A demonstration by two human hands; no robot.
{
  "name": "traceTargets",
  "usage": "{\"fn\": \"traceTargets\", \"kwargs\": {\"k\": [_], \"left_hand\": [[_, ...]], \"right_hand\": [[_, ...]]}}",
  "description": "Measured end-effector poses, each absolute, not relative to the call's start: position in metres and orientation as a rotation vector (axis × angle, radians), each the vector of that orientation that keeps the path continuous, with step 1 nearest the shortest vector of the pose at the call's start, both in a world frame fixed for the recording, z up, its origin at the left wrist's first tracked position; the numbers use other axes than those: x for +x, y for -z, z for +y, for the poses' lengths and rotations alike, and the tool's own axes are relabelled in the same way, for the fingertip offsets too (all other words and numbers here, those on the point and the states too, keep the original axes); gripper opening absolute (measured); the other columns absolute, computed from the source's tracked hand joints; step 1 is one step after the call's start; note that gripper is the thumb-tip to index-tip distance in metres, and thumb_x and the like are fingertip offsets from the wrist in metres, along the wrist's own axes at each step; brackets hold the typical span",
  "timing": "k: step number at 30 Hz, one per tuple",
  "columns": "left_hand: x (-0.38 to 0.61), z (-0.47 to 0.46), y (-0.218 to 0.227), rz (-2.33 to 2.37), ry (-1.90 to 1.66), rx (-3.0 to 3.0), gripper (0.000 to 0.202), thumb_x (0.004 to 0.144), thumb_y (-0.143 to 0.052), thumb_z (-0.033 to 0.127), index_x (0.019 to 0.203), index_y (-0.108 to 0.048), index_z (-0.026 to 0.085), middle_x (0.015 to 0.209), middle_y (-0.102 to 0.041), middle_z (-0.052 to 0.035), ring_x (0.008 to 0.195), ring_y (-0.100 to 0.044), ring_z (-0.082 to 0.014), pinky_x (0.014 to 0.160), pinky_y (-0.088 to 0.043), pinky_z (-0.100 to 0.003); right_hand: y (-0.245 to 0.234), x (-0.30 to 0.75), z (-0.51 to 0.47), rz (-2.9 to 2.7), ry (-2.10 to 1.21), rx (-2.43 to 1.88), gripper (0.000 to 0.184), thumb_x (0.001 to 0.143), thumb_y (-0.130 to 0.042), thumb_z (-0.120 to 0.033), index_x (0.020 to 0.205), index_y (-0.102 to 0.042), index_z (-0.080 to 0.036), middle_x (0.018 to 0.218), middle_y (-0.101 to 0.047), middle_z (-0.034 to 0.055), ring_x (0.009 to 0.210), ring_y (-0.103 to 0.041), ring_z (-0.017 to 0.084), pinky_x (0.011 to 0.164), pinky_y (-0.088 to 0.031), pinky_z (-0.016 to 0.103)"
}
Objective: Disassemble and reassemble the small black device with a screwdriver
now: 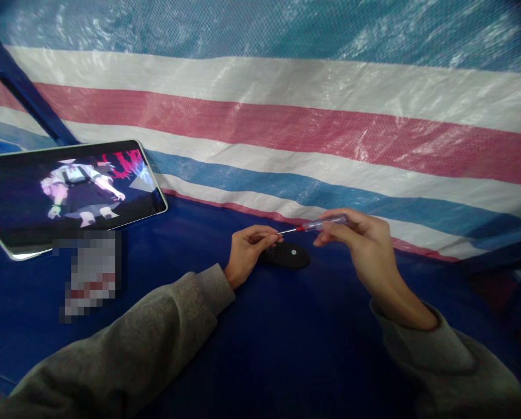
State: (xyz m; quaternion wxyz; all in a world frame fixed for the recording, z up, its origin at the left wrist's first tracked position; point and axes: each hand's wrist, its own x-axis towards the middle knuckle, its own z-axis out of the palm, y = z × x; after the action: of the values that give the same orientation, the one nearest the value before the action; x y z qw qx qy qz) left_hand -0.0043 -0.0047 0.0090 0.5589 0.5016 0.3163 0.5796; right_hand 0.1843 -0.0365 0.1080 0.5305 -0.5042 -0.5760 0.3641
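My right hand (360,235) grips a screwdriver (325,223) by its clear purplish handle, which has a red collar. Its thin metal shaft points left, and the tip reaches the fingertips of my left hand (252,247). Thumb and forefinger of that hand are pinched together at the tip; whatever lies between them is too small to make out. Just below the shaft, a black oval device (289,256) with a pale round spot rests on the blue surface. Its left end is partly hidden behind my left hand.
A tablet (74,195) with a white edge shows an animated figure at the left. In front of it lies a blurred-out item (93,273). Behind the blue surface (260,349) hangs a striped woven plastic sheet (286,128). A dark blue frame bar (37,93) slants at upper left.
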Motion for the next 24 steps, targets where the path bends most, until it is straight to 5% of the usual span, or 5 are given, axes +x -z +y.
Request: {"fn": "traceTargets", "kwargs": {"k": [10,24], "left_hand": [[-0.0058,-0.0074,-0.0108,0.750,-1.359,1.225,0.019,0.076,-0.076,0.028,0.084,-0.069,0.012,0.082,-0.075,-0.0067,0.077,-0.071,-0.0168,0.070,-0.054,-0.023],[-0.0063,-0.0127,-0.0064,0.780,-1.333,1.539,0.019,0.084,-0.069,0.028,0.099,-0.065,0.015,0.089,-0.074,-0.0058,0.087,-0.071,-0.0179,0.081,-0.053,-0.026]], "right_hand": [[-0.1036,0.1851,-0.0319,-1.240,-1.007,-1.172,0.012,0.075,-0.072,-0.029,0.079,-0.068,-0.018,0.057,-0.067,-0.0006,0.053,-0.067,0.017,0.057,-0.057,0.030],[-0.1050,0.1818,-0.0352,-1.474,-0.726,-1.220,0.016,0.082,-0.066,-0.034,0.078,-0.064,-0.019,0.060,-0.064,-0.0027,0.054,-0.064,0.013,0.057,-0.053,0.025]]}}
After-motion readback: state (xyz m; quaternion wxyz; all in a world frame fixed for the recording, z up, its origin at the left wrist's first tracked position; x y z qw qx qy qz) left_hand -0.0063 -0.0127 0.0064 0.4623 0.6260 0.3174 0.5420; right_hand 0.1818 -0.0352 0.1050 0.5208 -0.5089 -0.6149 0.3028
